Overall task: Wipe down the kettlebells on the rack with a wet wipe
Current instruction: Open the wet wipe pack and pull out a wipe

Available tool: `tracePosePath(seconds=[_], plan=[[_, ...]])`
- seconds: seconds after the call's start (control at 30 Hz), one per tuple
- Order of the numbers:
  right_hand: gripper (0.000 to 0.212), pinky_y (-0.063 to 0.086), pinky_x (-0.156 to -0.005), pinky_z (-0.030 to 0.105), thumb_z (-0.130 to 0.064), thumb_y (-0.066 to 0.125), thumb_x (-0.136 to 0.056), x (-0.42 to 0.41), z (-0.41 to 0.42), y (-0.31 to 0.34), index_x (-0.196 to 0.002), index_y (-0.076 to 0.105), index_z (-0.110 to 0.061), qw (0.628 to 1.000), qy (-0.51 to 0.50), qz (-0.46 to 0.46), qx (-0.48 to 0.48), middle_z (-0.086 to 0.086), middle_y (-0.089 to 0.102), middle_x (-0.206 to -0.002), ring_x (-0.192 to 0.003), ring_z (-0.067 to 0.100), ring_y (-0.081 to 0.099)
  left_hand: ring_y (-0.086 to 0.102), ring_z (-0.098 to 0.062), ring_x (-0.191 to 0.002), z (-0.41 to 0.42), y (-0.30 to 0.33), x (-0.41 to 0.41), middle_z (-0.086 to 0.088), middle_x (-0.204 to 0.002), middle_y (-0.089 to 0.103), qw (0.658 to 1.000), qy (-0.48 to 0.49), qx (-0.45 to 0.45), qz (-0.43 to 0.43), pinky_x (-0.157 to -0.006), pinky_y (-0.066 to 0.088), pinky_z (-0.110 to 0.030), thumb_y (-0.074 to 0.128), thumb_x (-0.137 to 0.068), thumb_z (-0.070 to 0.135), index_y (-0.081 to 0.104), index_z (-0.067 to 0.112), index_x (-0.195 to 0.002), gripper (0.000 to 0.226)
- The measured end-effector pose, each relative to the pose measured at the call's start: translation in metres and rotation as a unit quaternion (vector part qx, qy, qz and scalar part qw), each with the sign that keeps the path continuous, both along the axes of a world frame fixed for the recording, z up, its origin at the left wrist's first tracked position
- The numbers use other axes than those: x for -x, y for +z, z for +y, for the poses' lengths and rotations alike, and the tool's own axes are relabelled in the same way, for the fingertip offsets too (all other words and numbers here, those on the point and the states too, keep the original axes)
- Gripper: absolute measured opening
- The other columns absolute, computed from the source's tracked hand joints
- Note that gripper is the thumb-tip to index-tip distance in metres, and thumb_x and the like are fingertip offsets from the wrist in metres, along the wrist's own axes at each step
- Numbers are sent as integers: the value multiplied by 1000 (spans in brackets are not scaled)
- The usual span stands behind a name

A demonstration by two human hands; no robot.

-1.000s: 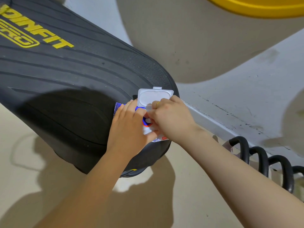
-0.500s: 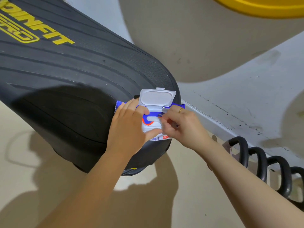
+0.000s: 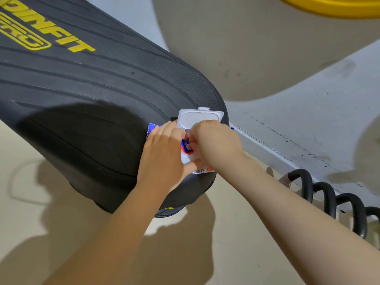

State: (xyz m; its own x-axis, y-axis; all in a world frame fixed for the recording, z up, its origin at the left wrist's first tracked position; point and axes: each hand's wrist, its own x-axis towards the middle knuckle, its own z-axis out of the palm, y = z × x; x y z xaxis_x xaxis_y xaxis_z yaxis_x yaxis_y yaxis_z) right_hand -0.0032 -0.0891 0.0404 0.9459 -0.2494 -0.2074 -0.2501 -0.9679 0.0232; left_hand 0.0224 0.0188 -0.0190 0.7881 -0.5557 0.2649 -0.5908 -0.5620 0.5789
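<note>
Both hands work a pack of wet wipes (image 3: 188, 159) lying on the end of a black ribbed platform (image 3: 92, 103). Left hand (image 3: 162, 159) curls round the pack, apparently to steady it, while the right hand (image 3: 213, 145) dips pinched fingertips into the opening beneath the raised white lid (image 3: 199, 118), likely to draw out a wipe; none is clearly visible. Kettlebell handles (image 3: 329, 194) line up at lower right, near the grey wall (image 3: 298, 112), well apart from the pack. Beige floor (image 3: 41, 202) lies below.
</note>
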Motion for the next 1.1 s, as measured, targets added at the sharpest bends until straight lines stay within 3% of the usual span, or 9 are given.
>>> tracePosePath(seconds=[0.1,0.2,0.33,0.47,0.6,0.73,0.87,1.0,1.1], plan=[[8,31,-50,22,-17,56,-83,-4,-2,4,-77,59,-20,998,-33,23,-48,1,43,-64,-68,27,44,48,-17,-78,1,0,1,3,-83,52,1000,-1,13,2,-81,39,-26,49,-61,59,53,17,-79,46],[13,43,-61,28,-11,54,-79,3,-11,3,-82,67,-14,994,-43,-28,-99,10,63,-81,-75,30,53,53,-21,-82,2,-3,0,-2,-89,58,1000,-2,2,3,-80,36,-25,53,-60,59,54,18,-78,45],[15,46,-71,36,-8,49,-84,13,-15,0,-88,63,-4,991,11,-48,-125,14,62,-96,-87,31,56,54,-24,-89,0,-6,-1,-3,-97,60,999,-2,-34,-2,-85,41,-33,57,-61,61,56,19,-78,45],[17,47,-78,40,-7,56,-82,18,-25,5,-92,70,-3,988,37,-46,-144,17,65,-97,-89,33,58,54,-22,-88,1,-4,-1,-3,-97,60,999,3,-42,-5,-84,36,-28,67,-59,59,58,18,-79,47],[16,41,-68,30,-2,57,-78,21,-28,3,-83,72,-3,987,63,-52,-139,14,65,-86,-82,30,59,56,-27,-98,2,-2,1,-8,-110,61,998,0,-65,11,-91,39,-33,72,-59,57,61,20,-85,46],[20,44,-72,33,-2,48,-82,17,-26,-3,-86,68,-3,991,43,-63,-113,14,63,-93,-85,30,58,56,-34,-107,3,-4,1,-14,-117,59,997,-20,-64,24,-95,41,-43,72,-61,52,62,24,-89,40],[15,34,-65,31,-3,47,-84,22,-27,-7,-85,63,0,988,53,-88,-119,15,59,-93,-81,28,52,57,-35,-105,4,-4,0,-14,-117,60,998,-22,-56,23,-93,42,-43,72,-62,50,64,25,-87,37],[15,38,-64,25,-11,48,-81,35,-31,-16,-78,62,-4,950,24,-208,-233,8,59,-81,-72,16,48,56,-32,-108,3,-4,-1,-12,-123,59,998,-21,-52,21,-94,42,-41,66,-63,54,66,23,-90,41],[9,36,-67,15,-3,53,-84,49,-41,-18,-79,60,-4,936,75,-210,-272,2,56,-80,-75,12,47,55,-31,-113,3,-7,-2,-10,-128,57,998,-28,-43,26,-97,42,-42,62,-63,61,66,25,-90,45]])
